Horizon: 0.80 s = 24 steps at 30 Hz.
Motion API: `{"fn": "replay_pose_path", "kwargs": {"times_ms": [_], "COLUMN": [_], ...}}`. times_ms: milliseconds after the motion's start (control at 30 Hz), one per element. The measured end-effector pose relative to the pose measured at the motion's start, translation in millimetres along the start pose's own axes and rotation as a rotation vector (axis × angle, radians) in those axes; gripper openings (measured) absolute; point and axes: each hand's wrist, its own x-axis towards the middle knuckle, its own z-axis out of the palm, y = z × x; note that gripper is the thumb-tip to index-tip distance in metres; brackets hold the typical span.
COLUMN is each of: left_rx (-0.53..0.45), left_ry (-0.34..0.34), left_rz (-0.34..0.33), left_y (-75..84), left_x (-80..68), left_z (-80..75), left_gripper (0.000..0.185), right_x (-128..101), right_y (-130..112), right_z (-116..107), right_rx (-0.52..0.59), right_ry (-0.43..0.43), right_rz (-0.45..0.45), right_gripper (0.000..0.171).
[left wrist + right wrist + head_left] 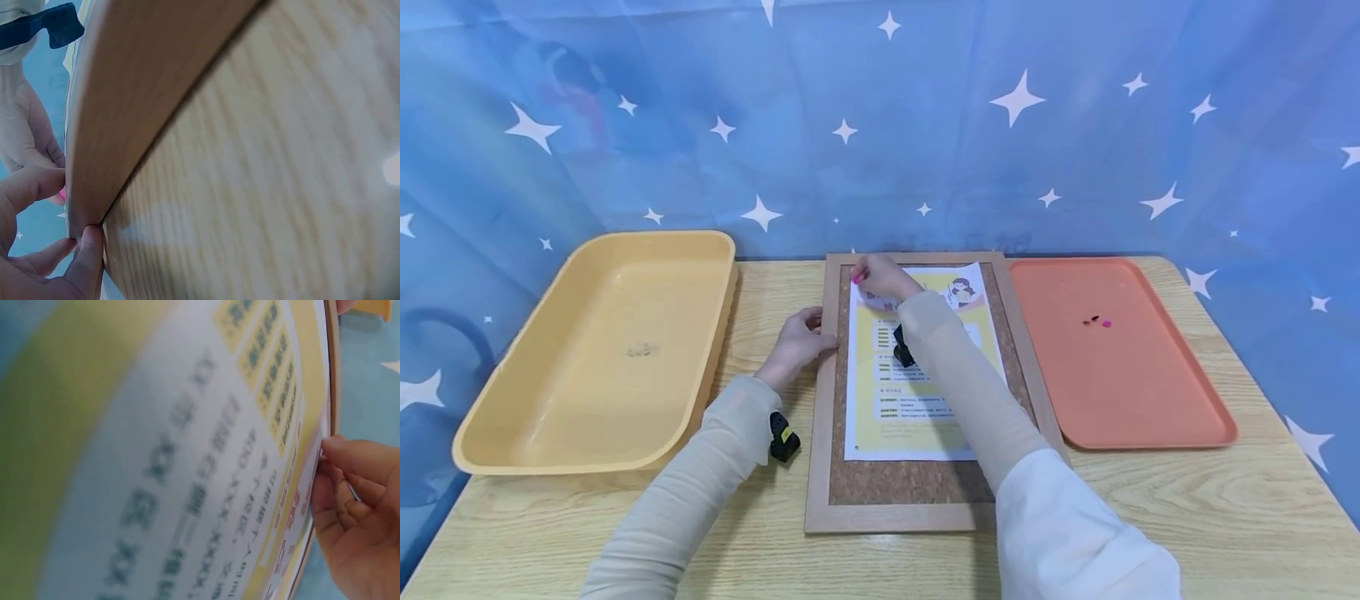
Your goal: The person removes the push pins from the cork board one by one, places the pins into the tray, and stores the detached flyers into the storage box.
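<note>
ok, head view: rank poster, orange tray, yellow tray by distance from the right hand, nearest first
1. poster: under the right hand, which is at its top left corner.
2. orange tray: to the right of the cork board.
3. yellow tray: far left, farthest.

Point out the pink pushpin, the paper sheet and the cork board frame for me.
pink pushpin [855, 276], head view, its head at the right hand's fingertips.
paper sheet [910, 408], head view, lower yellow area.
cork board frame [817, 467], head view, left wooden rail.
</note>
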Motion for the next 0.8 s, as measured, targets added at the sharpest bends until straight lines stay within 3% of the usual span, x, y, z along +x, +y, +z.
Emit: {"fn": "replay_pose_path", "kwargs": {"times_ms": [200,400,800], "left_rx": [0.003,0.008,0.021], "left_ry": [0.004,0.001,-0.008], "left_rz": [0.006,-0.005,-0.017], "left_y": [0.0,0.1,2.2], "left_x": [1.0,1.8,-0.7], "left_z": [1.4,1.4,0.8], "left_gripper": [0.068,0.069,0.071], "right_x": [-2.7,-8.2,-24.6], "right_y": [1.4,1.5,8.2], "right_z": [-0.5,-2.9,-15.0], "right_rx": [0.0,-0.002,0.194], "right_ry": [0.016,0.025,0.029], "right_rz": [-0.011,-0.008,0.024], "right_gripper": [0.016,0.021,0.028]}}
